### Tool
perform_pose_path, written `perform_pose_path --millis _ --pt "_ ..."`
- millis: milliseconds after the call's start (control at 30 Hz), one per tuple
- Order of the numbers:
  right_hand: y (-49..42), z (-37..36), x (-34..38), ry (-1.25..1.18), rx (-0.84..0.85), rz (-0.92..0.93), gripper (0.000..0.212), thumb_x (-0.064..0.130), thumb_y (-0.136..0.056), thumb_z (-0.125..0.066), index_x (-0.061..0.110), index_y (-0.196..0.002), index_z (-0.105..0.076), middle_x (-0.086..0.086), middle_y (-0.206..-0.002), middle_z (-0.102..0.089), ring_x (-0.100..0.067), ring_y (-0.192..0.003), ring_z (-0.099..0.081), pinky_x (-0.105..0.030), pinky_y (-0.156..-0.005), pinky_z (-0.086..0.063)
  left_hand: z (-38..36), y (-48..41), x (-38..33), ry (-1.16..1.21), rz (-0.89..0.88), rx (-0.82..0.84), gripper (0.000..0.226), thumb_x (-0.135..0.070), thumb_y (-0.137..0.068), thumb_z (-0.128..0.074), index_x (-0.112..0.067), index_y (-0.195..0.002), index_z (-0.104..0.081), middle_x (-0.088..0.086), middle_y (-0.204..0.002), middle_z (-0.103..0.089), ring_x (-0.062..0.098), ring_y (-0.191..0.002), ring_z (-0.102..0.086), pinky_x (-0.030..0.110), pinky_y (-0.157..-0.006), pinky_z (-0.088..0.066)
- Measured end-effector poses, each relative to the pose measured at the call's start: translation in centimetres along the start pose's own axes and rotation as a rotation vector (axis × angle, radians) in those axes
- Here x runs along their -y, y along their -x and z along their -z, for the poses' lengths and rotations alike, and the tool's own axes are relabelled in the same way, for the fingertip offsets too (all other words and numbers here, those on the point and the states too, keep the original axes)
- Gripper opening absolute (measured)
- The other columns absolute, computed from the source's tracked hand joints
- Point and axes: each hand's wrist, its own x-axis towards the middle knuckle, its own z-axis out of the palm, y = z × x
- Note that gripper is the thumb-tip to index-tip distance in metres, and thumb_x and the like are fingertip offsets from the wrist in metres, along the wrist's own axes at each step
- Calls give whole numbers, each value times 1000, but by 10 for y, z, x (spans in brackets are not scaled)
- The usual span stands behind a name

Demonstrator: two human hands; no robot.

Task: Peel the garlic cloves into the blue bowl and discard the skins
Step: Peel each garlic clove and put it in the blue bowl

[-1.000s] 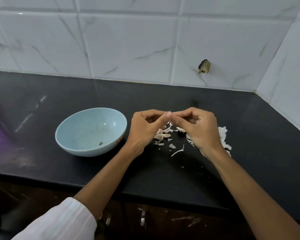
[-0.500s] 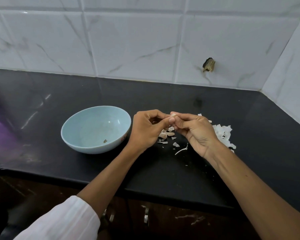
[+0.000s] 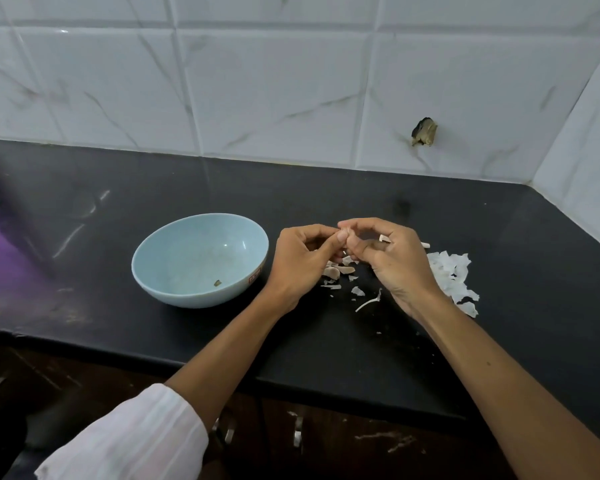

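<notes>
**Q:** What has moved since half a second ago?

**A:** The index finger of the right hand (image 3: 397,268) has arched higher over the spot where the fingertips of both hands meet. The hands and bowl otherwise keep their places.

**Q:** How do the fingers stand?

**A:** On the left hand (image 3: 300,261), the thumb and index finger close in a pinch and the other fingers curl beneath. The right hand pinches from the opposite side, with its other fingers bent toward the palm.

**Q:** Where is the garlic clove (image 3: 347,234)?

**A:** It is held between the opposed fingertips (image 3: 340,239), raised above the black counter (image 3: 326,341). Only a pale sliver shows, because the thumbs hide the rest.

**Q:** And below the hands?

**A:** A few pale garlic pieces (image 3: 336,270) and thin skin scraps lie on the counter directly under the fingers. A larger pile of white skins (image 3: 451,271) lies just right of the right hand.

**Q:** And the blue bowl (image 3: 187,299)?

**A:** It stands upright just left of the left hand, holding only a small dark speck (image 3: 217,282).

**Q:** What lies further out?

**A:** A white sleeve (image 3: 129,441) covers the left forearm near the elbow. Behind the counter is a white tiled wall (image 3: 274,98) with a chipped hole (image 3: 424,132).
</notes>
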Motion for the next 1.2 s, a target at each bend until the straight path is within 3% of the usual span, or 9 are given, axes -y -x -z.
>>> perform_pose_path --millis 133,400,567,700,833,1000,1100,1200 --pt "0 -3 1 30 -52 73 16 10 -85 -79 14 -100 -80 -1 -93 -78 -13 -79 -75 -21 -73 -59 1 0 2 37 24 -14 15 -16 -94 -71 -6 -102 -78 5 -83 -77 13 -75 -71 25 -71 -55" --pt "-1 -2 3 -253 -100 -70 20 -7 -85 -72 12 -84 -79 -7 -80 -77 -19 -69 -70 -27 -71 -58 -3 2 -2 -45 -108 -57 9 -11 -93 -73 -13 -99 -80 -8 -78 -76 3 -70 -69 20 -70 -54" --pt "-1 -3 4 -390 -66 -116 11 2 -90 -71 10 -93 -78 -9 -87 -76 -15 -72 -67 -26 -74 -56 -2 3 -9 -24 -126 -98 7 -15 -94 -73 -13 -97 -80 0 -82 -78 10 -71 -70 26 -71 -57" --pt "-2 0 2 -155 -95 -115 7 15 -91 -73 14 -93 -80 -3 -88 -78 -14 -78 -70 -24 -72 -55 5 6 -8 -163 -101 -169 8 -20 -94 -74 -15 -93 -80 -5 -81 -77 10 -74 -72 26 -71 -58" --pt "-5 7 -2 85 -93 -77 4 17 -88 -75 17 -85 -78 -1 -74 -76 -19 -74 -73 -27 -72 -58 5 10 -6 -295 -108 -183 6 -18 -94 -73 -19 -99 -76 -11 -84 -75 5 -79 -71 23 -73 -58" --pt "0 0 -5 373 85 85 5 15 -83 -80 20 -82 -81 9 -68 -75 1 -63 -70 -17 -66 -55 3 12 -5 -419 -98 -213 12 -8 -92 -70 -19 -88 -66 -11 -78 -70 5 -75 -66 22 -68 -54" --pt "3 -6 -7 453 183 166 9 12 -80 -82 19 -86 -82 11 -76 -77 4 -70 -70 -16 -72 -56 2 13 -5 -503 -50 -241 13 -4 -90 -66 -16 -84 -65 -8 -75 -67 8 -73 -64 27 -68 -55" --pt "2 -7 -7 418 172 157 10 16 -82 -82 20 -91 -82 12 -79 -76 5 -72 -70 -11 -72 -53 1 13 -8 -464 -6 -250 16 0 -88 -62 -15 -84 -65 -5 -76 -67 10 -73 -64 28 -67 -56"
